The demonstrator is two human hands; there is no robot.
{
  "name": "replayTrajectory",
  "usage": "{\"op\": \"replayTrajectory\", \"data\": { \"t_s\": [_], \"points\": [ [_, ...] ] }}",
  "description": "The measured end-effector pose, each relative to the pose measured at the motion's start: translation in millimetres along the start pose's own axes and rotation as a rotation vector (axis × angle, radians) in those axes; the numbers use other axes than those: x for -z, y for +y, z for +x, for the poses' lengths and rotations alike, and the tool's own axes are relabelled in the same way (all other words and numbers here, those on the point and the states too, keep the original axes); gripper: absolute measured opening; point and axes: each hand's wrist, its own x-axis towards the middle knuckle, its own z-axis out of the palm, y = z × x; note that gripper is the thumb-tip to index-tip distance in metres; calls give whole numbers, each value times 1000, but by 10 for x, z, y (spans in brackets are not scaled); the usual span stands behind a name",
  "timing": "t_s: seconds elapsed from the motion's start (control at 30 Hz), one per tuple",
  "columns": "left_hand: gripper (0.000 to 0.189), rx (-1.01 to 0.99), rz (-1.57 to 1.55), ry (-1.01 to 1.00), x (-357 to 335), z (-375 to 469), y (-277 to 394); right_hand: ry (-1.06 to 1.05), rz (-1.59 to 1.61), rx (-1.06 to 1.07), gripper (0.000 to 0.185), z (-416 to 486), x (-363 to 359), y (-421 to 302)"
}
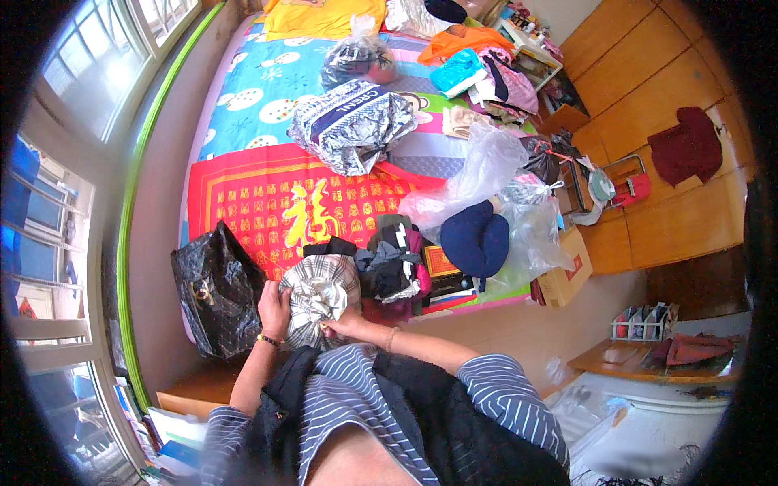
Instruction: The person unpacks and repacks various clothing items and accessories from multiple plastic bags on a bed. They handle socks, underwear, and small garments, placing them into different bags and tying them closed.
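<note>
A plaid cloth bundle (319, 291), its top gathered and twisted, lies at the near edge of the bed, close to my body. My left hand (275, 308) grips its left side, fingers curled on the fabric. From the right, my right hand (341, 322) pinches the gathered cloth near the middle. A black patterned bag (216, 297) stands just left of my left hand. Right of the bundle is a pile of dark folded clothes (392, 261). Beyond them a red cloth with gold characters (255, 194) covers part of the bed.
A navy neck pillow (474, 240) and clear plastic bags (486, 164) lie at the right. Farther back are a stuffed patterned bag (355, 124), a filled clear bag (358, 61) and heaped clothes (504, 85). A cardboard box (565, 270) stands beside the bed. Windows line the left.
</note>
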Motion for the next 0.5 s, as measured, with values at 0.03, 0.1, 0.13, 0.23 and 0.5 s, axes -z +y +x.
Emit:
{"op": "replayTrajectory", "data": {
  "t_s": [0.03, 0.1, 0.13, 0.23, 0.5],
  "points": [
    [23, -32, 29, 7, 58, 11, -8, 13, -57, -10, 13, -100, -5, -203],
    [22, -79, 31, -24, 87, 47, 30, 76, 22, 2, 11, -171, 4, -230],
    [21, -86, 17, -55, 110, 62, 39, 114, 111, 25, 9, -153, 4, -155],
    [22, -70, -59, -49, 197, 95, 71, 155, 228, 175, 19, -130, 8, -169],
    [20, 50, -354, 93, 606, 846, 1074, 593, 101, 657, 31, -573, 890, -1517]
  ]
}}
